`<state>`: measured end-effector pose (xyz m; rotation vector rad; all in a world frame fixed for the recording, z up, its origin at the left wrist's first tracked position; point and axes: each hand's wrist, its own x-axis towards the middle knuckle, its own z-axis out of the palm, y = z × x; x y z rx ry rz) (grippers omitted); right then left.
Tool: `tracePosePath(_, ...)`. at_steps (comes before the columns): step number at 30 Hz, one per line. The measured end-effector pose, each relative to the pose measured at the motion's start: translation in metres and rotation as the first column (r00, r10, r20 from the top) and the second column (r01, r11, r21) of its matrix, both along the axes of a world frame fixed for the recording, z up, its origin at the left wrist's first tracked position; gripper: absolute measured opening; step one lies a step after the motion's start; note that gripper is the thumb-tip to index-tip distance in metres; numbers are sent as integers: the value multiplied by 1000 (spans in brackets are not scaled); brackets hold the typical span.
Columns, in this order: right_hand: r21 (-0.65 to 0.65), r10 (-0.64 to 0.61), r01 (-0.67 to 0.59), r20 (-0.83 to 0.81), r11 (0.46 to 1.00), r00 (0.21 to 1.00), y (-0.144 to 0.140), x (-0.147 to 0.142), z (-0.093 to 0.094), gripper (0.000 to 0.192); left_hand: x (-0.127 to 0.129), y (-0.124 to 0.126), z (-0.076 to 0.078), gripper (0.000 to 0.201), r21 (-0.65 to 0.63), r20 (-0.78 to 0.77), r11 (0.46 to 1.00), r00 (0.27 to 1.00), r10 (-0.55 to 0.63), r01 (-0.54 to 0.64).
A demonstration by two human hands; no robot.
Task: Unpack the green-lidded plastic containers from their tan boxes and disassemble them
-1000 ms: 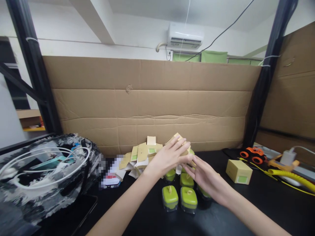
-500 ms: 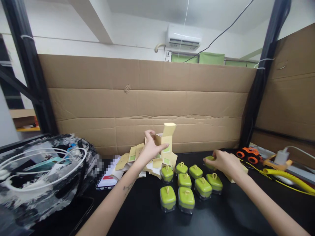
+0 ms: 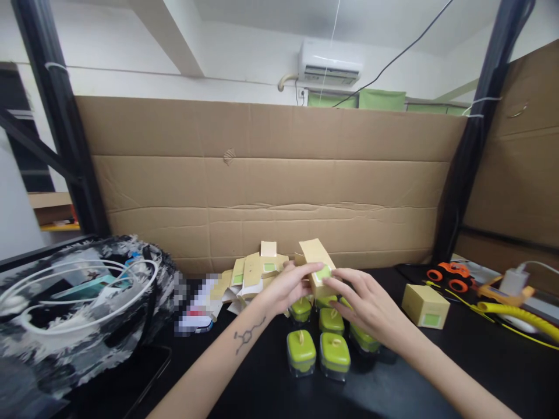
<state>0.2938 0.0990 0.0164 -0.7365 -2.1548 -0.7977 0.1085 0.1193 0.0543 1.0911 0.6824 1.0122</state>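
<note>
Cardboard box (image 3: 317, 265), small and tan with a green label, is held just above the black desk (image 3: 458, 361), in front of the brown cardboard wall (image 3: 271, 192). Left hand (image 3: 286, 286) grips its left side, fingers curled around it; right hand (image 3: 364, 302) pinches its right lower edge with the fingertips. Under the hands stands a cluster of green-lidded jars (image 3: 318, 349). A pile of flat box blanks (image 3: 248, 273) lies just left of the box. Further right sit a closed tan box (image 3: 424, 305), an orange toy car (image 3: 452, 274) and a yellow hose (image 3: 519, 317).
</note>
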Motion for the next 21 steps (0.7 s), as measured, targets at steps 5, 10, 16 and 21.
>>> tracePosePath(5,84,42,-39,-24,996,999,5,2,-10,36,6,-3,1,8,-35,28,999,999,-22,23)
tracePosePath(10,176,131,-124,-31,977,991,6,5,-9,25,0,8,1,15,3,-27,997,997,73,-73)
tracePosePath(16,116,-181,193,-108,974,978,8,33,19,13,-40,31,6,52,309,-171,818,818,549,-485)
tracePosePath(21,-314,-751,716,17,623,660,29,92,8,27,-80,53,4,51,603,-342,602,513,787,-523)
